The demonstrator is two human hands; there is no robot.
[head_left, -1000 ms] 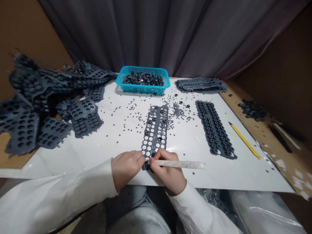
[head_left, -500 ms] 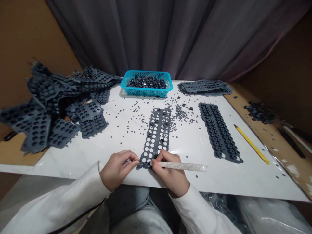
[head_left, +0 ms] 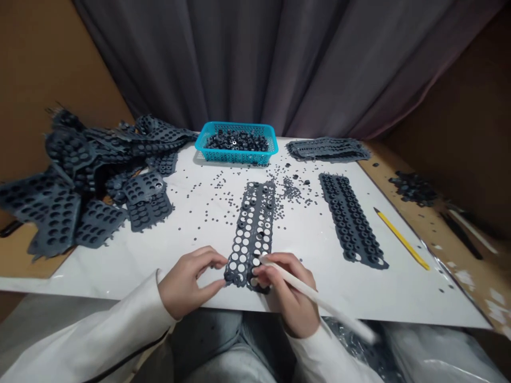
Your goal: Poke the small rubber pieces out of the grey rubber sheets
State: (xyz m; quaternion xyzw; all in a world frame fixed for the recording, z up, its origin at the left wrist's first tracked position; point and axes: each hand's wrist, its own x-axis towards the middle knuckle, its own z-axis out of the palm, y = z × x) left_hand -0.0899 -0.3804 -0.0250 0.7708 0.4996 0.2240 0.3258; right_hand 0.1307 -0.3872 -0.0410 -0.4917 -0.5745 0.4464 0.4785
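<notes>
Pinching a white stick [head_left: 339, 312], R hand [head_left: 297, 298] is at the near end of a holey strip [head_left: 254, 229], flat on the worktop [head_left: 136, 258]; L hand [head_left: 184, 287] has thumb & fingers spread by its near-left edge, contact unclear. Looks part-done: most holes w/o dark rings, some w/; 2nd strip [head_left: 352, 219], right of it, nearly full. Beyond the holey strip, blue basket [head_left: 235, 156] holds many small dark bits [head_left: 249, 142], incl. 1 pale ring [head_left: 234, 142].
</notes>
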